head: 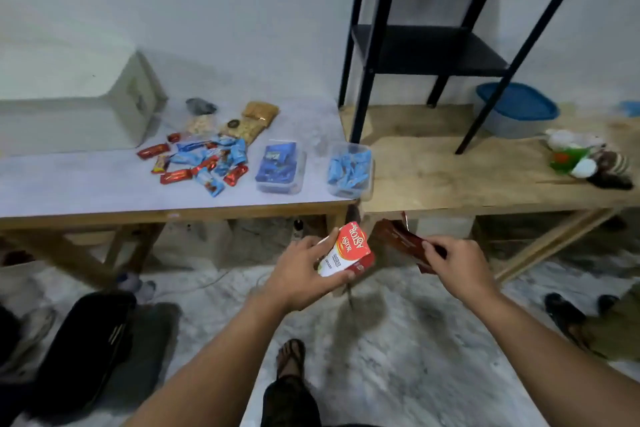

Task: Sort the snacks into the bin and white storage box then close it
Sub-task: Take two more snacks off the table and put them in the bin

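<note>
Both hands hold snacks below the table [173, 215] edge.
Left hand [304, 274] fingers grasp red Astor box [348, 250]; right hand [457, 267] fingers pinch dark red packet [398, 239] just right of it.

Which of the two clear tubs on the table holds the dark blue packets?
The left clear tub; the right clear tub at the table's corner holds light blue wrappers.

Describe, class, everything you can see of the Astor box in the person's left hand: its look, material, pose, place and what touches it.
The Astor box is a small carton, seemingly cardboard, red on top with the white "ASTOR" name and white lower down with small print. The left hand grips it, thumb along the upper left edge, fingertips curled round the lower edge. It is tilted, lettering running diagonally, and is held in the air in front of the table edge, above the floor, touching nothing else. Whether it is sealed cannot be told.
</note>
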